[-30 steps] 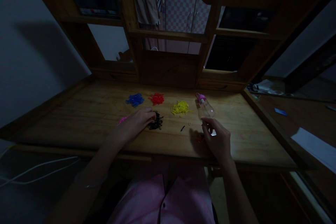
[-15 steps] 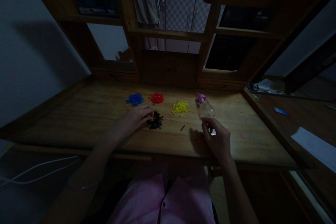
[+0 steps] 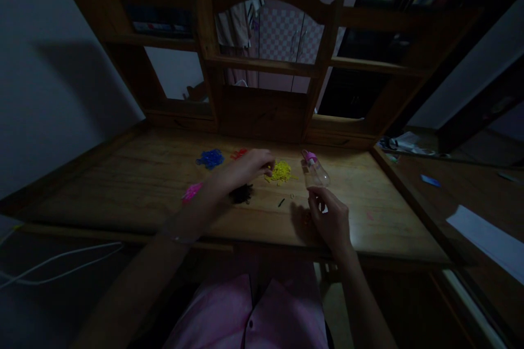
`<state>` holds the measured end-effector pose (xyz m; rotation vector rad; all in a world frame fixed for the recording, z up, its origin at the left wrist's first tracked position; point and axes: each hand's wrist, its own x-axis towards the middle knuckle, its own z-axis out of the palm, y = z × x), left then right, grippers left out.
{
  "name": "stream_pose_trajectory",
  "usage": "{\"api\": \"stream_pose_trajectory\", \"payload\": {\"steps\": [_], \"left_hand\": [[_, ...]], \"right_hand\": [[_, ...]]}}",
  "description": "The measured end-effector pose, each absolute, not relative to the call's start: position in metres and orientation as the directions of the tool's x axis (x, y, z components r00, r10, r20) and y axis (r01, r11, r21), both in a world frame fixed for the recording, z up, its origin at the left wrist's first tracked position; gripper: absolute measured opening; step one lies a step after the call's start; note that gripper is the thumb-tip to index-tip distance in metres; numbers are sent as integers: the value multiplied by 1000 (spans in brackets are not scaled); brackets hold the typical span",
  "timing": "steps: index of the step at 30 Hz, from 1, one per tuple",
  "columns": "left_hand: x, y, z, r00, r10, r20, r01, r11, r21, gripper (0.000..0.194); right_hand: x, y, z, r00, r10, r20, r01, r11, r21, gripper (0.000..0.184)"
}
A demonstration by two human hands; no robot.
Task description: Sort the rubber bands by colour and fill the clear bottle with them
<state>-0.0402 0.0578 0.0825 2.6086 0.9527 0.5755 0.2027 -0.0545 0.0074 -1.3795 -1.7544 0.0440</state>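
1. Fingers (image 3: 268,160) of our left hand (image 3: 254,163) were curled narrowly at nine o'clock of the pile of small yellow bands (image 3: 281,172); we could not tell whether they touched or held any.
2. We judged this a reach at that pile; picking or placing called for a light fingertip pinch.
3. Our right hand (image 3: 333,218), between four and five o'clock, had thumb and forefinger nearly closed, contents unclear.
4. Blue strand pile (image 3: 210,158) lay near nine, red strand pile (image 3: 238,154) at ten, black strand pile (image 3: 242,194) at eight, clear pink-capped bottle (image 3: 318,173) at three.
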Motion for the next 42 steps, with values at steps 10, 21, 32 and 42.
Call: {"api": "stream_pose_trajectory", "payload": {"steps": [10, 21, 32, 42], "left_hand": [[-1, 98, 46, 707, 673, 217, 592, -731, 339, 31], [-17, 19, 48, 582, 761, 286, 674, -648, 353, 16], [5, -9, 15, 517, 834, 191, 623, -520, 585, 5], [2, -34, 19, 542, 833, 108, 591, -469, 657, 6]], "right_hand": [[205, -57, 9, 93, 769, 633, 768, 349, -537, 17], [206, -59, 11, 259, 739, 622, 710, 291, -641, 19], [205, -60, 14, 283, 733, 618, 718, 266, -644, 17], [205, -60, 15, 297, 754, 587, 708, 239, -665, 16]]}}
